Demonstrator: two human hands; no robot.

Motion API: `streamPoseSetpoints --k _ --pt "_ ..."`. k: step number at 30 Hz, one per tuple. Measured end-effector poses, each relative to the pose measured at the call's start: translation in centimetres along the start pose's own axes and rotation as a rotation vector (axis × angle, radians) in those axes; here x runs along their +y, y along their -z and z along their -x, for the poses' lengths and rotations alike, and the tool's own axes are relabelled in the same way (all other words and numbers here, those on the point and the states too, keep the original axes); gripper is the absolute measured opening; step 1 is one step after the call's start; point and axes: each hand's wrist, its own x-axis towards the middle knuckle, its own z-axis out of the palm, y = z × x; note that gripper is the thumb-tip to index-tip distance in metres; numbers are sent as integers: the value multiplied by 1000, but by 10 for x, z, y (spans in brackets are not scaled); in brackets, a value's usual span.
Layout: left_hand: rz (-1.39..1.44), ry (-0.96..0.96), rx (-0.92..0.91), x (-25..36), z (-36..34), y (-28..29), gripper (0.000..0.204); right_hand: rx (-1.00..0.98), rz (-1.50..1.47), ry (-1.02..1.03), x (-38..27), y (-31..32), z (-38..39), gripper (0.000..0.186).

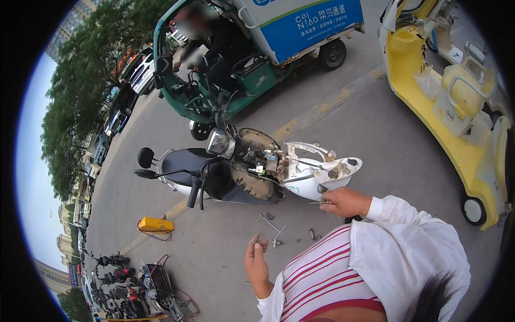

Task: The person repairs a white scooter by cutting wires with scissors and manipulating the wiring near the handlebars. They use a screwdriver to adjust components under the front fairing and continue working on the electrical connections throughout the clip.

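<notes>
In front of me stands a partly stripped electric scooter, its white front shell (300, 185) opened and its wiring (271, 163) exposed. My right hand (346, 203) is closed round a thin metal rod-like tool (314, 203), beside the shell's lower edge; most of the tool is hidden in the fist. Lower down, my left hand (257, 265) hangs above the pavement, index finger stretched out and thumb apart, holding nothing visible. Close to it on the ground lies a T-shaped metal wrench (278, 233). Another small tool (312, 234) lies nearer my shirt.
A person sits in a green cargo tricycle (260, 86) beyond the scooter. To the right stands a yellow three-wheeler (437, 123). At left, a yellow box (156, 225) with a cable rests on the pavement, and several parked two-wheelers (126, 290) stand at lower left.
</notes>
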Motion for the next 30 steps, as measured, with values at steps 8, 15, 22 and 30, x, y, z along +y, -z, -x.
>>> streamPoseSetpoints --k 8,15,22,30 --pt "0 3 9 -3 2 1 42 -23 -2 -12 -2 1 1 31" --pt "3 5 -3 -1 3 -4 42 -29 7 -26 0 3 3 31" --pt "19 30 -26 -5 1 -4 42 -60 -8 -55 -8 8 5 31" --pt "33 -7 -69 2 3 3 43 -244 -584 -245 -29 23 -78 38"
